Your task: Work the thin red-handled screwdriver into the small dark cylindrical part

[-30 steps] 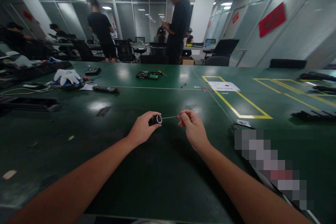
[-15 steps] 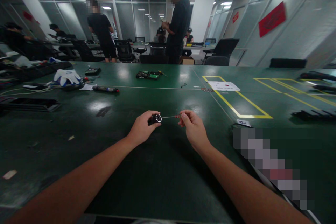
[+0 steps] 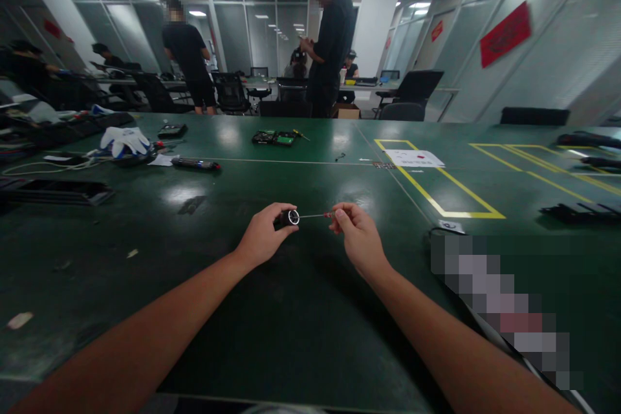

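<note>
My left hand (image 3: 262,233) grips a short black cylinder (image 3: 290,217) between thumb and fingers; its ringed, silver-rimmed end faces right. My right hand (image 3: 356,233) is closed on the handle of a screwdriver (image 3: 313,216), which has a red collar and a thin metal shaft. The shaft points left, and its tip is at the cylinder's ringed end; I cannot tell how far in it reaches. Both hands are above the green table (image 3: 272,323).
Farther off lie an open tool case (image 3: 274,138), a pen-like tool (image 3: 196,165), white gloves (image 3: 125,141) and a paper sheet (image 3: 414,158) by yellow tape. A blurred-out strip (image 3: 499,304) lies at right. People stand and sit beyond the table.
Almost nothing differs. The view has shifted very slightly; both hands keep the cylinder and the screwdriver in the same position.
</note>
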`<state>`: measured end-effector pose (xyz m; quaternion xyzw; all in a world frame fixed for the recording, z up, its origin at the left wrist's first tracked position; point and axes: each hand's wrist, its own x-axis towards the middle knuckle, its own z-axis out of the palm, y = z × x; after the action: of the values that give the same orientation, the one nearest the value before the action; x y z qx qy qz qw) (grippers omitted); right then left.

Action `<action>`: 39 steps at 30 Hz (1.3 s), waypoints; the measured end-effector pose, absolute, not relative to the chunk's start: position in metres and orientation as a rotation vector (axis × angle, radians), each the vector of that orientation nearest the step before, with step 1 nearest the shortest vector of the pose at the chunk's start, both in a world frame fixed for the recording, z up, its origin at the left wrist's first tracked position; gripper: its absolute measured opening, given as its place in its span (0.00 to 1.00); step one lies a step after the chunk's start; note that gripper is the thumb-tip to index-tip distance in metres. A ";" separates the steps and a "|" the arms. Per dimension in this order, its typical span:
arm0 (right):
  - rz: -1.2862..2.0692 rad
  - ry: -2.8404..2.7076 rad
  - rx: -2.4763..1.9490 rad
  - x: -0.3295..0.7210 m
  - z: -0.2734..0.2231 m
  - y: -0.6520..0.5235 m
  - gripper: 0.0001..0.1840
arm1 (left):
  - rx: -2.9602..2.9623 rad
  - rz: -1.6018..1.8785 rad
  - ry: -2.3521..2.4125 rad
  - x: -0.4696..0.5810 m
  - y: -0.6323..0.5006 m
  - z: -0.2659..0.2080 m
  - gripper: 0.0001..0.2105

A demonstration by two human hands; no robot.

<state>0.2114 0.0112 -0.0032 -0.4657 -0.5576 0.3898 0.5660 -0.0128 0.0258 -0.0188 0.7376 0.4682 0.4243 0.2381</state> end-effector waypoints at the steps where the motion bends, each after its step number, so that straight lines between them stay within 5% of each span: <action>1: 0.914 -1.313 -1.083 0.211 -0.003 0.011 0.12 | 2.035 1.159 1.286 -0.013 0.025 -0.018 0.19; 6: 0.907 -1.324 -1.070 0.211 -0.003 0.009 0.21 | 2.106 1.104 1.300 -0.011 0.022 -0.013 0.18; 16: 0.935 -1.251 -1.084 0.207 -0.008 0.011 0.17 | 2.115 1.071 1.329 -0.011 0.024 -0.017 0.20; 24: 1.357 -0.802 -1.027 0.222 -0.018 0.030 0.15 | 2.358 0.921 1.230 -0.007 0.025 -0.011 0.21; 39: 1.063 -0.984 -1.136 0.216 -0.018 0.026 0.16 | 2.338 0.775 1.291 -0.009 0.024 -0.012 0.21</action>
<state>0.2161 0.0257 -0.0183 -0.4913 -0.4252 0.4597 0.6054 -0.0090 0.0240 -0.0118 0.8271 0.4568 0.2740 0.1792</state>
